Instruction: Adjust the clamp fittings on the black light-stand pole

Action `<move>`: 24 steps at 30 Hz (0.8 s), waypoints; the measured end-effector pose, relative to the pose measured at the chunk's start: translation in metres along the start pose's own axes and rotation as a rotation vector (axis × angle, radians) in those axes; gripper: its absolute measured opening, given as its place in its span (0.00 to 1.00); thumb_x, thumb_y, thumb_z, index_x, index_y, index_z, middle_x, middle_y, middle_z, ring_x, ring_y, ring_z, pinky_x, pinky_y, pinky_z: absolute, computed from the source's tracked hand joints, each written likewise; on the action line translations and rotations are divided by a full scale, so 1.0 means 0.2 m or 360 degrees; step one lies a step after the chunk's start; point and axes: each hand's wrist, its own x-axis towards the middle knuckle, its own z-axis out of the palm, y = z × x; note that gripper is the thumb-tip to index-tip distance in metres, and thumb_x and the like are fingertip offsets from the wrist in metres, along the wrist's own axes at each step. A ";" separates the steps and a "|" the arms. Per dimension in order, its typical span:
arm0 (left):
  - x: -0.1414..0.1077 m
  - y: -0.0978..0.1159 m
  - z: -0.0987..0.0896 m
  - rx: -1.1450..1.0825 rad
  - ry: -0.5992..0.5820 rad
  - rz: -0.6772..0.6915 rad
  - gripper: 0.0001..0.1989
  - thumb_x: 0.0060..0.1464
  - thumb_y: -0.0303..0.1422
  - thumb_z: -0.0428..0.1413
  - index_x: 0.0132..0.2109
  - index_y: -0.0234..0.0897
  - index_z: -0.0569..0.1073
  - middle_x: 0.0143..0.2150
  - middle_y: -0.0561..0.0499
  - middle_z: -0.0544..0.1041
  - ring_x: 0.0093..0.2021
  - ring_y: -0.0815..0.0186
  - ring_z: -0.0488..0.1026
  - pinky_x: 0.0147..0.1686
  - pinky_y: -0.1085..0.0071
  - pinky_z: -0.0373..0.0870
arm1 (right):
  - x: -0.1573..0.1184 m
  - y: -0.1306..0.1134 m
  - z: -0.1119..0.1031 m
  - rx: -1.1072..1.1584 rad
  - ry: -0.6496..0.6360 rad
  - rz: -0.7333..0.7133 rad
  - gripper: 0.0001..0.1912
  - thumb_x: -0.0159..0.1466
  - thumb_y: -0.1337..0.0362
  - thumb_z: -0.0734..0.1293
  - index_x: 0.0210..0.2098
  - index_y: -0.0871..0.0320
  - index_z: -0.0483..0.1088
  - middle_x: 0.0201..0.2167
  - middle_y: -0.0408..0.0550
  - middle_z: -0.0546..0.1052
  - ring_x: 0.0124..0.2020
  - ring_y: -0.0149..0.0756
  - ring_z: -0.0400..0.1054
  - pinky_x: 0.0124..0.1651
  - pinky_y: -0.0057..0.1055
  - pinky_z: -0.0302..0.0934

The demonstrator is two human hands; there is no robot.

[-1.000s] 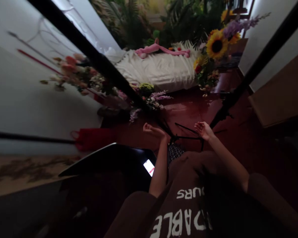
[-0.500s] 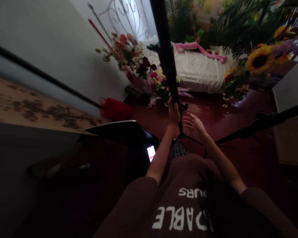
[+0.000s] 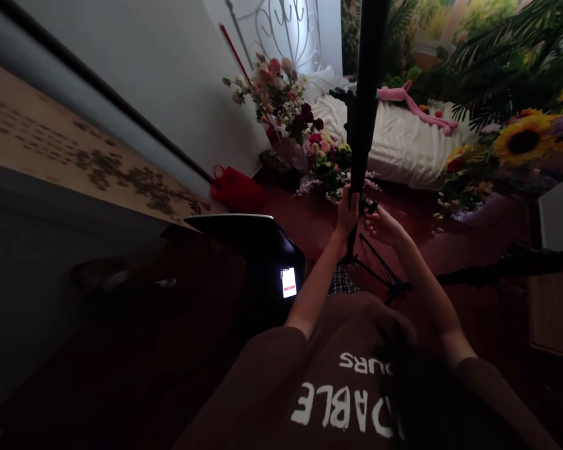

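Note:
A black light stand (image 3: pixel 364 125) rises upright in front of me, its thin legs (image 3: pixel 380 262) spread near the floor. My left hand (image 3: pixel 346 212) is wrapped around its pole, low down. Just right of the pole, my right hand (image 3: pixel 385 226) has its fingers curled at a small dark knob (image 3: pixel 370 207) on the stand. The fingertips partly cover that knob, and dim light blurs the detail there.
At left, a lit phone (image 3: pixel 288 282) rests on a dark surface. A red bag (image 3: pixel 237 189) lies by the wall. Flowers (image 3: pixel 281 87), a white-draped bench (image 3: pixel 403 147) with a pink plush toy, and sunflowers (image 3: pixel 523 142) stand beyond. Another dark pole (image 3: pixel 507 267) crosses the right side.
My right hand has gone from open, fingers spread beside the pole, to curled at the knob. The left hand keeps its hold. The whole view has shifted, moving the scene rightward.

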 end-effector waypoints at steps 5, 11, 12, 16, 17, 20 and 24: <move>0.00 -0.02 0.01 0.0026 0.0018 0.0028 0.31 0.59 0.61 0.44 0.48 0.40 0.74 0.31 0.50 0.75 0.31 0.68 0.72 0.34 0.72 0.71 | -0.02 0.01 -0.03 0.0200 -0.0281 0.0017 0.26 0.73 0.50 0.53 0.27 0.57 0.67 0.16 0.38 0.65 0.16 0.24 0.55 0.20 0.18 0.53; 0.01 -0.01 0.02 0.0030 0.0032 0.0004 0.30 0.59 0.60 0.44 0.46 0.40 0.74 0.30 0.52 0.73 0.31 0.69 0.72 0.34 0.73 0.70 | 0.01 0.01 -0.07 0.0191 -0.0204 -0.0187 0.16 0.72 0.59 0.58 0.33 0.59 0.72 0.21 0.39 0.73 0.19 0.23 0.63 0.24 0.16 0.58; 0.01 -0.01 0.02 0.0028 0.0035 0.0003 0.30 0.59 0.60 0.44 0.46 0.40 0.73 0.30 0.52 0.73 0.31 0.69 0.72 0.34 0.73 0.70 | 0.01 0.01 -0.08 0.0140 -0.0223 -0.0201 0.15 0.71 0.59 0.59 0.34 0.59 0.72 0.22 0.39 0.74 0.20 0.23 0.64 0.24 0.16 0.59; 0.01 0.00 0.02 0.0026 0.0037 0.0012 0.28 0.60 0.59 0.45 0.46 0.41 0.74 0.28 0.53 0.72 0.29 0.69 0.71 0.32 0.73 0.70 | 0.04 -0.02 -0.10 0.0020 -0.0284 -0.0258 0.14 0.70 0.60 0.62 0.32 0.60 0.73 0.21 0.41 0.76 0.21 0.24 0.68 0.23 0.16 0.60; 0.01 0.00 0.02 0.0027 0.0041 0.0016 0.28 0.60 0.58 0.45 0.46 0.41 0.74 0.28 0.53 0.72 0.29 0.69 0.71 0.32 0.73 0.70 | 0.04 -0.03 -0.10 -0.0001 -0.0268 -0.0259 0.14 0.69 0.60 0.62 0.31 0.60 0.73 0.21 0.41 0.76 0.21 0.24 0.68 0.22 0.16 0.60; 0.01 0.00 0.02 0.0040 0.0058 0.0031 0.26 0.61 0.57 0.45 0.46 0.41 0.75 0.30 0.52 0.73 0.30 0.70 0.71 0.33 0.74 0.70 | 0.05 -0.06 -0.08 -0.0136 -0.0103 -0.0211 0.16 0.69 0.58 0.63 0.28 0.60 0.72 0.19 0.42 0.75 0.19 0.24 0.68 0.21 0.17 0.61; 0.01 0.00 0.02 0.0050 0.0057 0.0055 0.25 0.62 0.55 0.46 0.46 0.42 0.74 0.31 0.52 0.73 0.31 0.70 0.71 0.34 0.74 0.70 | 0.02 -0.09 -0.04 -0.0473 0.0205 -0.0361 0.13 0.66 0.58 0.66 0.28 0.58 0.73 0.19 0.42 0.74 0.21 0.26 0.70 0.23 0.19 0.65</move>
